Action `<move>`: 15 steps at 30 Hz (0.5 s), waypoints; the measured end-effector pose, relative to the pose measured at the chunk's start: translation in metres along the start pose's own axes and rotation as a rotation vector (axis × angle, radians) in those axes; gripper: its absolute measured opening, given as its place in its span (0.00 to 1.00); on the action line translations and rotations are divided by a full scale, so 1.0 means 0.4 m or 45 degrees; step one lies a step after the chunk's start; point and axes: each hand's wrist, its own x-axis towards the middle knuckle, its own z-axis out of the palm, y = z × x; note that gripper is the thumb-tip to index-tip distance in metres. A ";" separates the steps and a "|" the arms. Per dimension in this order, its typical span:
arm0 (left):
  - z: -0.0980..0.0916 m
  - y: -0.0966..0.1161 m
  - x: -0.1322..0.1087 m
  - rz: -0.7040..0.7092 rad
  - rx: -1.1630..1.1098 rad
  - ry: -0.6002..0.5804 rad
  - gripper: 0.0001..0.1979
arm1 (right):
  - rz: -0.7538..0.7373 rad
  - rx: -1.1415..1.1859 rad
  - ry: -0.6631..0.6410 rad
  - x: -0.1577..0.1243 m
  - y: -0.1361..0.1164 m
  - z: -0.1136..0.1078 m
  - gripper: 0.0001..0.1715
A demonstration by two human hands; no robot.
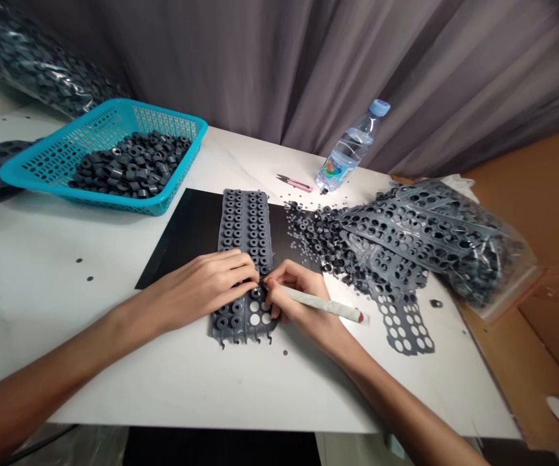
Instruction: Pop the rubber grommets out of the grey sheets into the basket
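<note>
A dark grey moulded rubber sheet with rows of raised rings lies lengthwise in front of me. Several round holes show at its near right corner. My left hand rests across the sheet, fingers bent together and tips at a ring in the right-hand rows; what they pinch is hidden. My right hand grips a white-wrapped, pen-shaped tool with a reddish rear end. The tool's tip is hidden between my two hands' fingertips, against the sheet.
A blue basket of loose rubber rings stands left, near a filled plastic bag. Pink-handled snips and a water bottle are behind. Punched sheets and scraps lie right. A black mat is underneath.
</note>
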 end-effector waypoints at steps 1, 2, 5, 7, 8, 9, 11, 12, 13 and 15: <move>0.004 0.000 0.000 0.016 0.018 0.019 0.11 | -0.013 -0.050 0.011 -0.001 -0.002 0.001 0.02; 0.008 0.001 0.000 0.021 0.021 0.046 0.10 | -0.028 -0.104 0.020 -0.002 -0.004 0.002 0.03; 0.015 0.005 0.000 -0.012 -0.039 0.130 0.09 | -0.080 -0.245 0.030 -0.004 -0.009 0.007 0.05; 0.012 0.008 0.001 -0.037 -0.091 0.152 0.09 | -0.106 -0.274 0.041 -0.005 -0.010 0.010 0.07; 0.008 0.008 0.001 -0.053 -0.115 0.147 0.09 | -0.101 -0.253 0.039 -0.005 -0.008 0.010 0.07; 0.002 0.008 0.002 -0.071 -0.137 0.135 0.09 | -0.084 -0.203 0.029 -0.004 -0.006 0.008 0.07; -0.012 0.005 0.005 -0.111 -0.166 0.132 0.10 | -0.043 -0.045 0.007 -0.003 -0.001 0.001 0.07; -0.019 0.002 0.006 -0.132 -0.163 0.150 0.10 | -0.039 0.031 0.019 -0.002 0.001 -0.006 0.08; -0.024 -0.002 0.007 -0.160 -0.139 0.181 0.10 | -0.056 0.077 0.055 -0.002 0.001 -0.013 0.09; -0.028 -0.015 0.007 -0.248 -0.006 0.255 0.12 | -0.133 0.043 0.185 -0.002 -0.004 -0.031 0.13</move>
